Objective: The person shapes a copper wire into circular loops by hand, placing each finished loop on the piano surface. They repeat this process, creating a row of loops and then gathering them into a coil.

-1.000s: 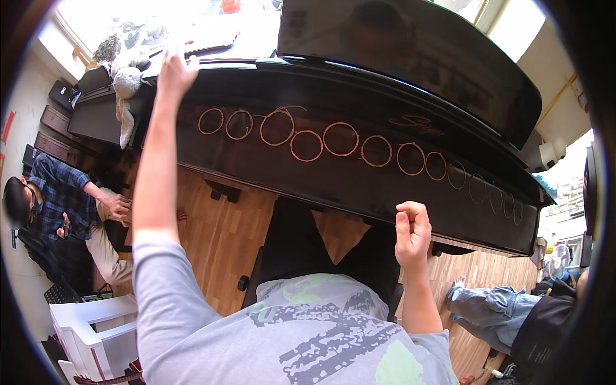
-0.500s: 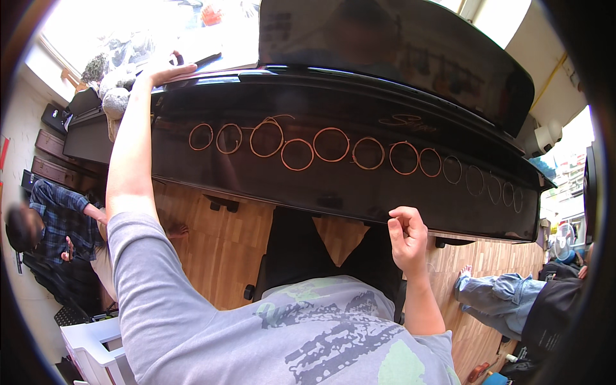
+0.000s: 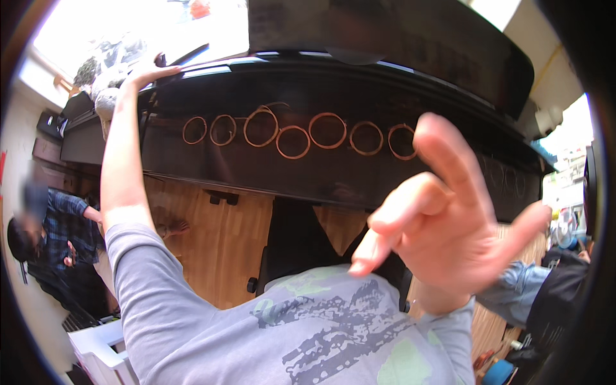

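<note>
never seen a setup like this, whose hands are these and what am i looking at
No machine here: these are one person's two bare hands. The view comes from the left of two fisheye cameras worn on the head, looking down, so straight edges bend. A row of thin rings, copper-coloured where clearest, lies on the glossy black surface. The left hand reaches to its edge at the upper left; whether it grips anything, I can't tell. The right hand, open and blurred, is close to the camera, in front of part of the row, apparently holding nothing.
</note>
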Demonstrator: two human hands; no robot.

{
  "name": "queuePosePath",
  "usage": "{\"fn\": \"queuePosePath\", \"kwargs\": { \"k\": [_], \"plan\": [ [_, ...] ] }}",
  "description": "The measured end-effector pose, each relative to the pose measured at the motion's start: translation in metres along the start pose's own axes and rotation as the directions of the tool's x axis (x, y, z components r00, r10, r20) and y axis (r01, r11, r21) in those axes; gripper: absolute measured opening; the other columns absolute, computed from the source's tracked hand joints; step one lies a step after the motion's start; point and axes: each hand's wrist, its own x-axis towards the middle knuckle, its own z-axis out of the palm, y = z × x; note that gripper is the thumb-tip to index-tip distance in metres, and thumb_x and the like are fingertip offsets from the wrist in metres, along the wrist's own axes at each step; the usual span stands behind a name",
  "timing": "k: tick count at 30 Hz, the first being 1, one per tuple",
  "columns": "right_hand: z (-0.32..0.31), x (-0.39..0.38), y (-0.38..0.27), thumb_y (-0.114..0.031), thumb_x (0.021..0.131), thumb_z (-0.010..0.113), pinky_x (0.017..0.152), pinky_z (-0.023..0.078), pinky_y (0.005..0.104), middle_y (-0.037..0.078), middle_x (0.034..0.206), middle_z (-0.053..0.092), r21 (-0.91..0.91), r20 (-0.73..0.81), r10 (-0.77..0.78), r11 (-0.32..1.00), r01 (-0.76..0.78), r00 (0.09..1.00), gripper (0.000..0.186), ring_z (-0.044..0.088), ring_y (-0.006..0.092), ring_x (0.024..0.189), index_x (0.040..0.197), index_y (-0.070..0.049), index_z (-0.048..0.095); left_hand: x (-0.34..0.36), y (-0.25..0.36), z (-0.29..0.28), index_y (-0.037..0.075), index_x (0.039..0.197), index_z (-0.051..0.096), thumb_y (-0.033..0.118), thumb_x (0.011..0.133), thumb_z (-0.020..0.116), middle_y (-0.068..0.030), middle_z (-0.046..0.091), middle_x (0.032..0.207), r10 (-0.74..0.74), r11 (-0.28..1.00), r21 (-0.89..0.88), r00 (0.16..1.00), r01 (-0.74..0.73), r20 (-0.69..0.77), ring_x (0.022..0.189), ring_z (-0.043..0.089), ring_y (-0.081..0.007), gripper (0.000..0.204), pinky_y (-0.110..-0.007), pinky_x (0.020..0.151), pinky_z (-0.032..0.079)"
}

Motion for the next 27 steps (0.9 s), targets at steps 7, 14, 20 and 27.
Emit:
{"fn": "queuePosePath", "kwargs": {
  "k": [7, 14, 20, 27],
  "plan": [
    [0.022, 0.040, -0.050, -0.074, 0.086, 0.023, 0.071, 0.056, 0.0376, 0.018, 0.097, 0.065, -0.576, 0.422, 0.115, 0.800, 0.168, 0.899, 0.095, 0.066, 0.0260, 0.083, 0.133, 0.005, 0.042, -0.030, 0.047, -0.004, 0.009, 0.126, 0.055, 0.040, 0.057, 0.088, -0.0156, 0.057, 0.116, 0.204, 0.978, 0.034, 0.902, -0.207, -0.380, 0.116, 0.055, -0.0292, 0.083, -0.040, 0.099, 0.046],
    [0.005, 0.057, -0.088, -0.063, 0.092, 0.031, 0.075, 0.053, 0.0343, 0.014, 0.099, 0.066, -0.757, 0.651, 0.211, 0.113, 0.643, 0.729, 0.076, 0.065, 0.0216, 0.087, 0.128, 0.002, 0.048, -0.110, 0.116, -0.076, 0.016, 0.127, 0.059, 0.025, 0.058, 0.085, -0.0097, 0.055, 0.122, 0.468, 0.883, 0.193, 0.766, -0.428, -0.441, 0.117, 0.054, -0.0314, 0.074, -0.041, 0.098, 0.047],
    [0.002, 0.092, -0.102, -0.053, 0.097, 0.038, 0.077, 0.050, 0.0314, 0.011, 0.102, 0.067, -0.772, 0.631, 0.012, -0.092, 0.629, 0.776, 0.060, 0.064, 0.0179, 0.090, 0.124, -0.001, 0.053, -0.161, 0.200, -0.122, 0.011, 0.143, 0.041, 0.034, 0.057, 0.088, -0.0158, 0.053, 0.132, 0.598, 0.800, 0.156, 0.749, -0.580, -0.286, 0.119, 0.053, -0.0320, 0.100, -0.043, 0.102, 0.043],
    [-0.030, 0.120, 0.000, -0.044, 0.101, 0.044, 0.070, 0.049, 0.0259, 0.006, 0.093, 0.067, -0.739, 0.109, 0.117, 0.673, 0.002, 0.987, 0.044, 0.063, 0.0108, 0.088, 0.114, -0.004, 0.058, -0.168, 0.248, -0.137, 0.008, 0.140, 0.043, 0.029, 0.060, 0.087, -0.0126, 0.057, 0.126, 0.855, 0.469, 0.155, 0.403, -0.869, -0.326, 0.113, 0.056, -0.0287, 0.094, -0.042, 0.098, 0.045]
  ]
}}
